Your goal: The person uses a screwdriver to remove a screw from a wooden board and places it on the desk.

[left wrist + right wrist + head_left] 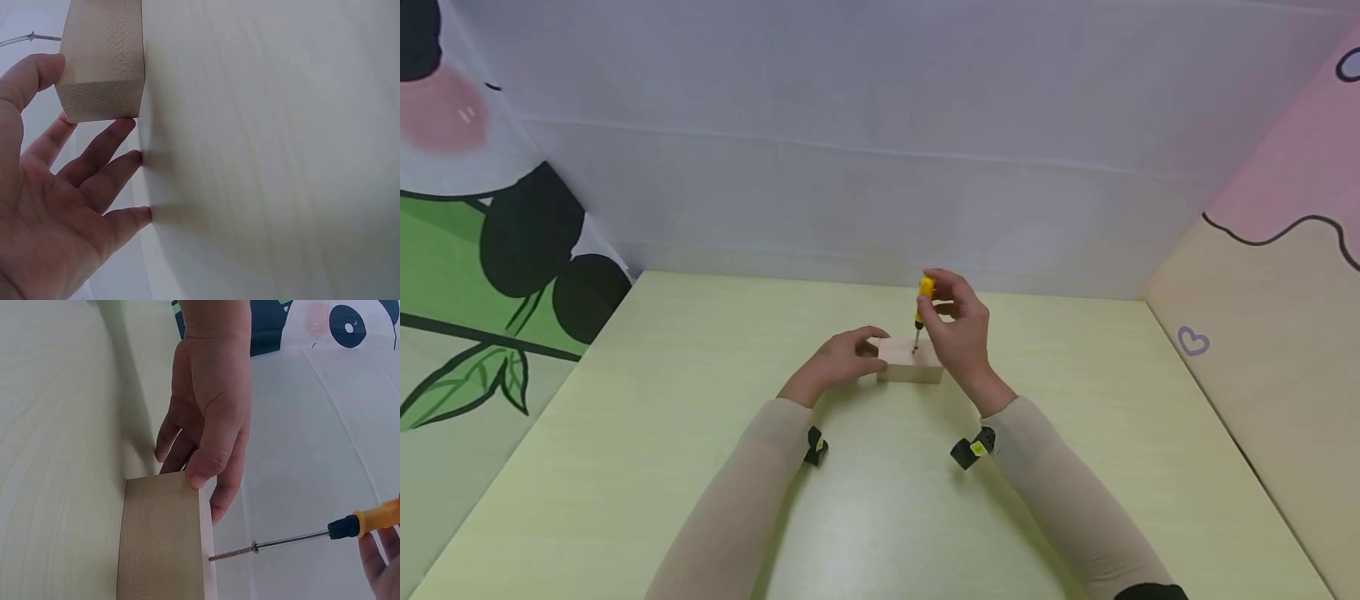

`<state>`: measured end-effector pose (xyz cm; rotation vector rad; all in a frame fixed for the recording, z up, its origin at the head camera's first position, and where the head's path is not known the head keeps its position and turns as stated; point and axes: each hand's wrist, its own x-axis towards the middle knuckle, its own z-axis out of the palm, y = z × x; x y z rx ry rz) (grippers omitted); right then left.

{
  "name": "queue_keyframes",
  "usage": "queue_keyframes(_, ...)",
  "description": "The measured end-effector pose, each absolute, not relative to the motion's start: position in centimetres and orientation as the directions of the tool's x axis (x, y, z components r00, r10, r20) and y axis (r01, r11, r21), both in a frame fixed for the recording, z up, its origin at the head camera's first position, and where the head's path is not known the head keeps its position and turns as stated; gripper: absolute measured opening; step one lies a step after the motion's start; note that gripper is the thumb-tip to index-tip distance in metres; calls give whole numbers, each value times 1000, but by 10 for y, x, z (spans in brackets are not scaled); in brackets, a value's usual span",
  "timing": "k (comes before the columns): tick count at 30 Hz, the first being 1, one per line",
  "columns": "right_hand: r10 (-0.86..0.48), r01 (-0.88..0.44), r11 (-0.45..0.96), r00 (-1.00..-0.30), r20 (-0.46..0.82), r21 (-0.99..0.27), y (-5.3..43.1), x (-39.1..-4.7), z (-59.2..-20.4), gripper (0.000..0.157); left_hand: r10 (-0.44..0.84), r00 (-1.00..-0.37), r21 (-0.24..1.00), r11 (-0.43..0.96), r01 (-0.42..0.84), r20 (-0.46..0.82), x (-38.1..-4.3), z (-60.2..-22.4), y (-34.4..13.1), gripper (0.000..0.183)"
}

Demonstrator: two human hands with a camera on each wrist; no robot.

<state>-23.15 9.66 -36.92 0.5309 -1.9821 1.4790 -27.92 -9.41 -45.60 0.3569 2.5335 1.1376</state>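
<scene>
A pale wooden block (910, 372) lies on the table, its top face pale and smooth. My left hand (844, 357) grips the block's left end, thumb at the near top edge and a finger on the far side; its other fingertips rest on the table in the left wrist view. In my right hand (961, 332) is a screwdriver (927, 288) with a yellow handle, pinched between thumb and fingers above the block. A threaded screw (231, 555) stands upright with its tip at the block's top face, most of its thread exposed. The screwdriver's shaft (294, 539) meets the screw's head in line.
The light wood-grain table (865, 517) spreads around the block. A white cloth wall (850, 200) rises behind its far edge, with printed panels (527, 283) at left and right. Small black cameras (973, 448) sit at both wrists.
</scene>
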Motion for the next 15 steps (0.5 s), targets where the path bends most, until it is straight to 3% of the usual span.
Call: queue_keyframes(15,49,-633,296,-738,673,-716,94,-234,-368,28,364,-908,759,645,86,-207,-279,-455,-96,47)
